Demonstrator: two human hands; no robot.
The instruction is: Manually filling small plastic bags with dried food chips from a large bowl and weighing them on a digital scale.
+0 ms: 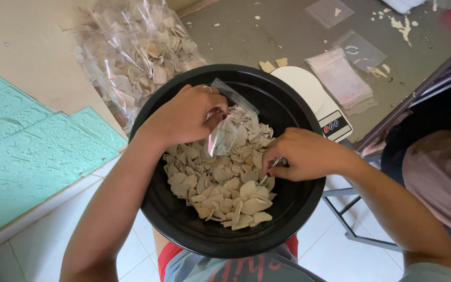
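The left hand (184, 116) pinches a small clear bag (224, 131) open over the black bowl (184, 230) of pale chips (220, 185), while the right hand (301, 154) is closed on a metal spoon (269, 171) among the chips

Glossy black plastic bowl (184, 230) (smooth) holds matt chips (220, 188).

Clear plastic bag (224, 131) held open, part-filled with pale chips (220, 183) heaped in black bowl (184, 230); metal tweezers (270, 169).

Left hand (184, 117) pinching; right hand (301, 154) curled, pinching.
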